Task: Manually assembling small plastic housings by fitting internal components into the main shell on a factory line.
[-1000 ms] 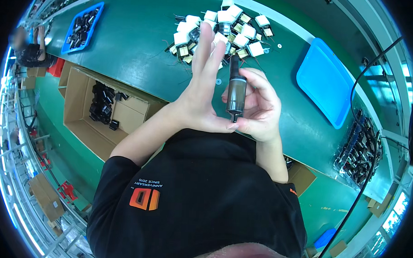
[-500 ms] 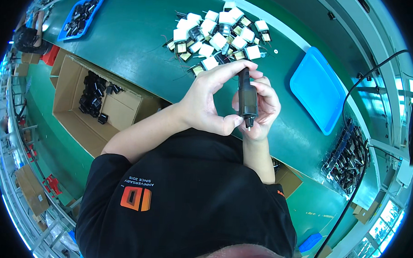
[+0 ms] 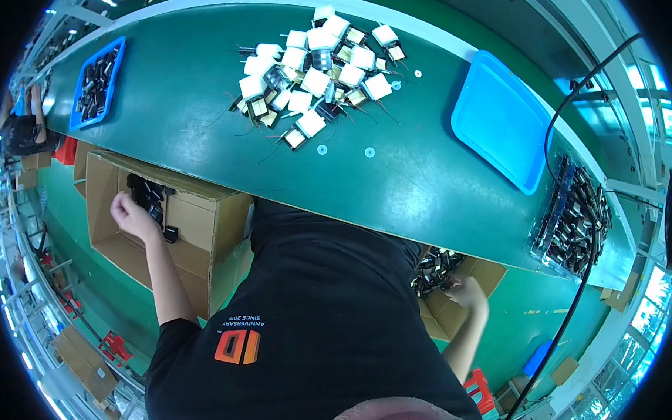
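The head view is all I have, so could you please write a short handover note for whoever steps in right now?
Left hand: down in the open cardboard box at the left of the bench, at the dark parts inside; grip not clear.
Right hand: at the second cardboard box on the right below the bench edge, beside its dark parts; grip hidden.
On the green bench: a pile of white-taped components, untouched, and an empty blue tray.
Done: nothing in the tray.
Left: the pile stands unsorted.

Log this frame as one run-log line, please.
left hand: in left cardboard box, at dark parts | right hand: in right cardboard box | table: white parts pile, blue tray
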The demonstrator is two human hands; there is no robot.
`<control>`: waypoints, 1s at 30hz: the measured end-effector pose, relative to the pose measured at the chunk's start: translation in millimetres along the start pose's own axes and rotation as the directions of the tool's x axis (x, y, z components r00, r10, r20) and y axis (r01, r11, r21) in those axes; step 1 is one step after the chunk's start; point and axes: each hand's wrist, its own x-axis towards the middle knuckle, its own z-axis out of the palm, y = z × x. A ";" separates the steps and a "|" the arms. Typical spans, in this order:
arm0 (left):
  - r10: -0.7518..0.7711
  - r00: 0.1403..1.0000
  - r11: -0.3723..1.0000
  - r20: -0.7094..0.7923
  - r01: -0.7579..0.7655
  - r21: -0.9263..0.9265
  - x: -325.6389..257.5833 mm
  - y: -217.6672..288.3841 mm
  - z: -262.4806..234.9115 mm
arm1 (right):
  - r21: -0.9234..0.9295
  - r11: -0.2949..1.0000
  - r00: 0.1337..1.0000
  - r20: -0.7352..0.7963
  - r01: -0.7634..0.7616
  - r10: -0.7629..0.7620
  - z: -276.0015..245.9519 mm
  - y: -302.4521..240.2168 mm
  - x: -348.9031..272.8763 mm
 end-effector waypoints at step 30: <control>-0.768 -0.024 0.515 0.640 -0.617 0.595 -58.5 16.5 -10.0 | -0.556 0.805 0.415 -0.695 0.209 -0.588 -78.6 -638.4 288.5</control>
